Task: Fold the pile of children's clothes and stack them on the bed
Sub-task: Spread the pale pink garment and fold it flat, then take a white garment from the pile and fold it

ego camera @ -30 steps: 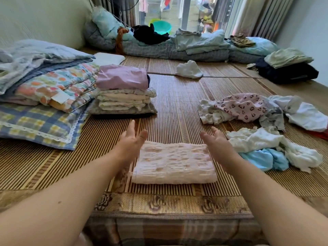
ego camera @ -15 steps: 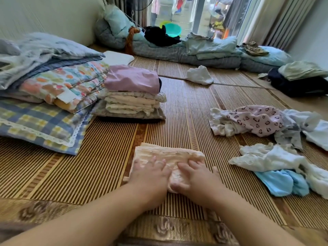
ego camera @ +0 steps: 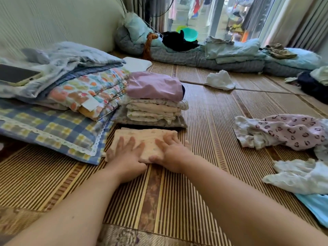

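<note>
Our left grip (ego camera: 126, 154) and right grip (ego camera: 171, 151) press flat-fingered on a folded peach garment (ego camera: 142, 137); the folded stack (ego camera: 154, 105) sits at twelve o'clock, and unfolded clothes (ego camera: 284, 132) wait at three.

Bare mat (ego camera: 209, 125) lies open between the folded stack (ego camera: 154, 103) and loose clothes (ego camera: 284, 132).
</note>
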`<state>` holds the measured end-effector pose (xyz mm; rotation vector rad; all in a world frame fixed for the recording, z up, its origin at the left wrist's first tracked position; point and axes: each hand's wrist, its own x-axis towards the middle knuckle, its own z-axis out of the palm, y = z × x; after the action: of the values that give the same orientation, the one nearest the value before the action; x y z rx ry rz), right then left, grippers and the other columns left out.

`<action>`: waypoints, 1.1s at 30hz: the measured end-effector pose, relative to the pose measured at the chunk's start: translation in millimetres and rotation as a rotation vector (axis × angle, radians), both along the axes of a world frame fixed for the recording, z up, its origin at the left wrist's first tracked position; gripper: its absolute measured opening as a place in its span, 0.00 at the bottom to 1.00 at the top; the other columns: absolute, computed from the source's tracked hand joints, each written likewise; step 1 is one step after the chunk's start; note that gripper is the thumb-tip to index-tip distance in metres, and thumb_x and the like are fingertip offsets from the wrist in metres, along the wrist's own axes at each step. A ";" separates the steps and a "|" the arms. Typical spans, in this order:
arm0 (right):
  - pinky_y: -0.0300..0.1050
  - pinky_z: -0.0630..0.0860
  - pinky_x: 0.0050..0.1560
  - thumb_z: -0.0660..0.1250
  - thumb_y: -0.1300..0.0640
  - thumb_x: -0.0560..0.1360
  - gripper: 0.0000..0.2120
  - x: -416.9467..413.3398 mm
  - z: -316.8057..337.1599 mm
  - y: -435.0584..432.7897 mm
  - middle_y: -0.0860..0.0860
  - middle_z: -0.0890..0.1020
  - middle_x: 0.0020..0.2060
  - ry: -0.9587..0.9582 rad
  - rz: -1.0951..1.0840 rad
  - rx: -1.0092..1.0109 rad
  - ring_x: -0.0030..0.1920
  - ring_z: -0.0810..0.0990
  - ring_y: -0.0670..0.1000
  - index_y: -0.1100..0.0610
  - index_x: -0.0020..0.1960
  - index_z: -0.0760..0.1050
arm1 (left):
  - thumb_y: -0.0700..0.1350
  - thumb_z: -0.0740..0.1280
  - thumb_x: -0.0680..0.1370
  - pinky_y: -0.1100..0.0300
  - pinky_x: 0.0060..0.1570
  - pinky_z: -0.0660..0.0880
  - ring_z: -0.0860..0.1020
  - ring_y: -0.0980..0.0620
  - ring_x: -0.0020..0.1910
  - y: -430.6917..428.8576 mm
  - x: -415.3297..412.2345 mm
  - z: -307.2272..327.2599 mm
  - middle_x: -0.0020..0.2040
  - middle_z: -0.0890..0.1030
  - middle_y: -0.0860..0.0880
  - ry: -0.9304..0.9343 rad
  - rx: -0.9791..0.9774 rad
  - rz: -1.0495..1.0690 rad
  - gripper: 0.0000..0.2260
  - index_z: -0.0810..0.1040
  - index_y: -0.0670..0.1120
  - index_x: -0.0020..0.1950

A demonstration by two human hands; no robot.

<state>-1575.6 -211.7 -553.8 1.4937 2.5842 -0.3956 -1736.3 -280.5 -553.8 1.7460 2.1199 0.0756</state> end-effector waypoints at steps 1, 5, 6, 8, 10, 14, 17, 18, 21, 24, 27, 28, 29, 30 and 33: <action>0.68 0.37 0.71 0.51 0.28 0.74 0.39 5.8 2.7 -4.0 0.50 0.40 0.78 0.007 -0.011 0.009 0.77 0.36 0.55 0.44 0.78 0.43 | 0.54 0.61 0.74 0.39 0.73 0.36 0.32 0.47 0.76 1.1 -3.1 -1.5 0.79 0.39 0.52 -0.007 0.016 -0.008 0.37 0.44 0.61 0.78; 0.64 0.35 0.71 0.52 0.30 0.74 0.37 59.4 19.7 -34.8 0.46 0.44 0.78 0.066 -0.058 0.052 0.77 0.38 0.52 0.39 0.77 0.43 | 0.53 0.63 0.73 0.39 0.72 0.36 0.33 0.48 0.76 -2.7 0.0 4.1 0.79 0.40 0.53 0.003 0.078 -0.040 0.38 0.46 0.62 0.77; 0.63 0.35 0.72 0.53 0.30 0.74 0.37 81.9 26.2 -44.9 0.45 0.44 0.78 0.054 -0.082 0.064 0.77 0.38 0.52 0.38 0.76 0.43 | 0.53 0.64 0.73 0.38 0.72 0.36 0.33 0.49 0.76 -5.1 7.9 7.5 0.79 0.40 0.53 0.025 0.108 -0.072 0.37 0.47 0.62 0.77; 0.63 0.36 0.72 0.54 0.30 0.73 0.37 132.5 38.3 -62.8 0.45 0.43 0.78 0.029 -0.166 0.072 0.77 0.38 0.51 0.38 0.76 0.42 | 0.54 0.64 0.74 0.38 0.71 0.37 0.34 0.51 0.76 -12.2 32.6 14.3 0.79 0.41 0.54 0.067 0.178 -0.168 0.36 0.48 0.62 0.77; 0.64 0.40 0.73 0.56 0.30 0.73 0.38 185.7 44.5 -76.1 0.45 0.45 0.78 0.025 -0.300 0.061 0.78 0.41 0.51 0.38 0.76 0.43 | 0.54 0.63 0.76 0.40 0.71 0.35 0.33 0.52 0.76 -25.5 65.6 20.2 0.79 0.41 0.56 0.118 0.206 -0.339 0.33 0.48 0.64 0.76; 0.65 0.52 0.74 0.63 0.32 0.71 0.42 286.1 44.4 -95.7 0.49 0.52 0.78 0.052 -0.618 0.077 0.77 0.50 0.55 0.44 0.78 0.48 | 0.54 0.60 0.77 0.41 0.71 0.31 0.30 0.53 0.74 -44.9 148.0 28.5 0.78 0.39 0.57 0.212 0.218 -0.678 0.31 0.46 0.67 0.75; 0.58 0.56 0.74 0.68 0.37 0.70 0.43 335.3 36.8 -106.8 0.49 0.56 0.76 0.091 -0.712 0.087 0.76 0.53 0.55 0.45 0.78 0.50 | 0.52 0.62 0.76 0.41 0.72 0.33 0.35 0.53 0.76 -39.1 218.5 34.9 0.79 0.43 0.58 0.132 0.214 -0.759 0.32 0.49 0.68 0.74; 0.57 0.57 0.73 0.69 0.37 0.70 0.44 349.2 35.3 -110.7 0.49 0.58 0.76 0.087 -0.730 0.101 0.75 0.55 0.55 0.45 0.78 0.50 | 0.53 0.62 0.76 0.40 0.72 0.35 0.38 0.53 0.77 -35.1 245.4 36.5 0.79 0.45 0.58 0.115 0.221 -0.778 0.32 0.50 0.67 0.75; 0.52 0.58 0.73 0.70 0.38 0.69 0.45 378.0 30.6 -113.6 0.53 0.60 0.75 0.108 -0.773 0.091 0.75 0.58 0.55 0.47 0.78 0.51 | 0.55 0.66 0.75 0.42 0.75 0.49 0.49 0.52 0.78 -18.8 316.4 35.1 0.79 0.50 0.56 0.006 0.211 -0.723 0.35 0.50 0.62 0.77; 0.53 0.58 0.74 0.70 0.37 0.69 0.45 393.6 23.1 -109.5 0.54 0.59 0.76 0.163 -0.792 0.058 0.75 0.58 0.54 0.47 0.78 0.51 | 0.59 0.69 0.73 0.49 0.74 0.56 0.56 0.49 0.76 6.1 368.8 20.9 0.79 0.55 0.51 -0.100 0.161 -0.591 0.40 0.49 0.54 0.79; 0.55 0.61 0.72 0.66 0.35 0.70 0.43 398.5 17.2 -107.5 0.53 0.62 0.75 0.198 -0.802 0.045 0.74 0.61 0.55 0.46 0.78 0.50 | 0.62 0.71 0.71 0.50 0.61 0.73 0.74 0.48 0.62 29.6 389.1 13.7 0.65 0.75 0.48 -0.159 0.114 -0.408 0.34 0.65 0.50 0.72; 0.52 0.62 0.71 0.66 0.36 0.71 0.42 400.2 18.1 -107.2 0.53 0.64 0.74 0.273 -0.814 0.054 0.73 0.63 0.55 0.47 0.78 0.50 | 0.60 0.70 0.72 0.53 0.54 0.76 0.77 0.49 0.55 35.6 390.7 16.4 0.57 0.78 0.49 -0.100 0.119 -0.394 0.27 0.71 0.49 0.65; 0.50 0.63 0.70 0.67 0.37 0.72 0.42 402.2 20.7 -106.0 0.53 0.66 0.73 0.373 -0.840 0.065 0.72 0.65 0.55 0.48 0.78 0.50 | 0.58 0.69 0.73 0.56 0.47 0.76 0.78 0.50 0.49 40.6 390.3 22.1 0.52 0.79 0.50 -0.043 0.125 -0.406 0.20 0.75 0.49 0.59; 0.48 0.64 0.68 0.67 0.39 0.72 0.42 403.9 23.7 -105.0 0.53 0.68 0.72 0.481 -0.868 0.087 0.70 0.67 0.55 0.49 0.78 0.49 | 0.56 0.69 0.75 0.57 0.42 0.75 0.78 0.51 0.45 45.0 387.8 28.9 0.49 0.79 0.51 -0.043 0.140 -0.432 0.14 0.76 0.49 0.54; 0.49 0.65 0.67 0.69 0.42 0.72 0.45 407.7 32.6 -104.0 0.54 0.67 0.71 0.611 -0.935 0.191 0.70 0.67 0.56 0.49 0.78 0.44 | 0.50 0.68 0.77 0.61 0.36 0.75 0.76 0.54 0.38 49.5 378.8 67.6 0.43 0.79 0.51 -0.257 0.202 -0.582 0.05 0.75 0.51 0.44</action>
<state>-1167.9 -315.6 -521.3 2.9959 2.0930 -0.8037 -1357.4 -231.0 -486.2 2.2632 1.4041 0.3391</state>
